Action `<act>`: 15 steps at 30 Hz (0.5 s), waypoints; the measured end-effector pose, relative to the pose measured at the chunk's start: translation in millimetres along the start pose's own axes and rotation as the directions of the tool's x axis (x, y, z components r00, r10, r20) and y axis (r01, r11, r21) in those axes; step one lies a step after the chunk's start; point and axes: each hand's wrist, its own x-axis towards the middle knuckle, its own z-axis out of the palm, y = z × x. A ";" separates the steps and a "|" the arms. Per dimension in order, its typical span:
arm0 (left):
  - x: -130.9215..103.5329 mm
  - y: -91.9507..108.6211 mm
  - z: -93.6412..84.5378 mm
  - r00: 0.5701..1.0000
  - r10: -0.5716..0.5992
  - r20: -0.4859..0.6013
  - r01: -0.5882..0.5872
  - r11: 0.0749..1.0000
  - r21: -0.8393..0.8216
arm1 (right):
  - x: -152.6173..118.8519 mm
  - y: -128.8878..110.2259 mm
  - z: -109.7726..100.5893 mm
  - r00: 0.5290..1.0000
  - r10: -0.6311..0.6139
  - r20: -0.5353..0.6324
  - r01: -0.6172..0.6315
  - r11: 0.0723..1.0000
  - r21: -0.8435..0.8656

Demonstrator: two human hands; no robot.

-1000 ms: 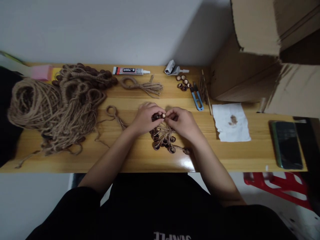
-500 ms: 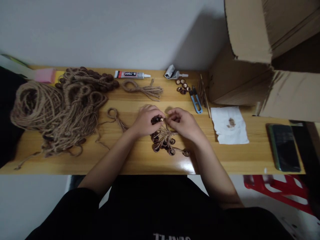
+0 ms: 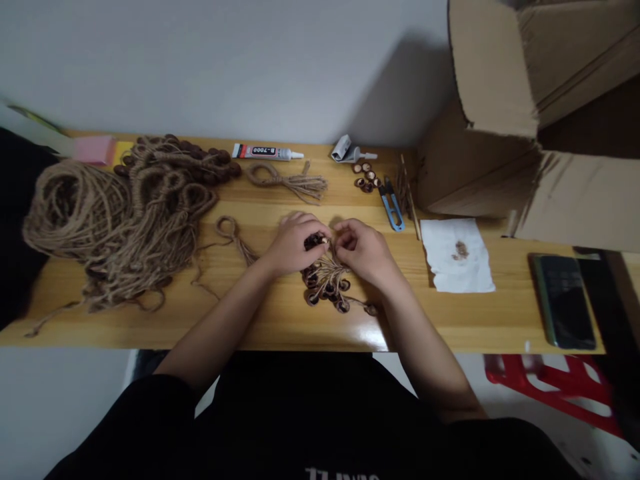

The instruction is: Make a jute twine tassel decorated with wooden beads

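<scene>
My left hand [image 3: 299,245] is closed round a dark brown nut shell [image 3: 314,241] with a pale inside, at the middle of the table. Close to its right, my right hand [image 3: 361,248] has its thumb and fingers pinched on a thin strand of cord that is too small to make out clearly. Below and between both hands fans a bundle of brown cords [image 3: 331,270], with several dark shells [image 3: 343,305] at the cord ends. A looped cord [image 3: 227,228] lies left of my left hand, its tail partly behind my wrist.
A large pile of brown cord [image 3: 160,233] covers the left. At the back lie a glue tube [image 3: 267,153], a corded tassel [image 3: 293,181], loose shells [image 3: 369,175] and blue snips [image 3: 393,210]. Rightward are a cardboard box [image 3: 463,160], white tissue [image 3: 457,257] and a phone [image 3: 567,300].
The view has shifted slightly. Both hands keep nearly the same pose, and the right hand's fingers have curled a little beside the cords.
</scene>
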 end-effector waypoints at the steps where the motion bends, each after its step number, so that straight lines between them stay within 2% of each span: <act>1: 0.0 0.1 -0.1 1.000 0.003 -0.002 -0.003 1.000 0.000 | 0.4 0.3 -0.9 1.000 0.002 -0.008 -0.002 1.000 0.008; 8: -0.3 1.9 -0.7 1.000 0.000 -0.014 -0.001 1.000 -0.009 | 0.5 -2.2 -2.0 0.999 0.000 -0.047 0.000 1.000 0.007; 15: 0.6 0.9 0.3 0.999 -0.037 -0.007 0.037 0.999 -0.024 | -4.9 -11.5 6.7 0.996 -0.072 -0.054 0.051 0.944 -0.326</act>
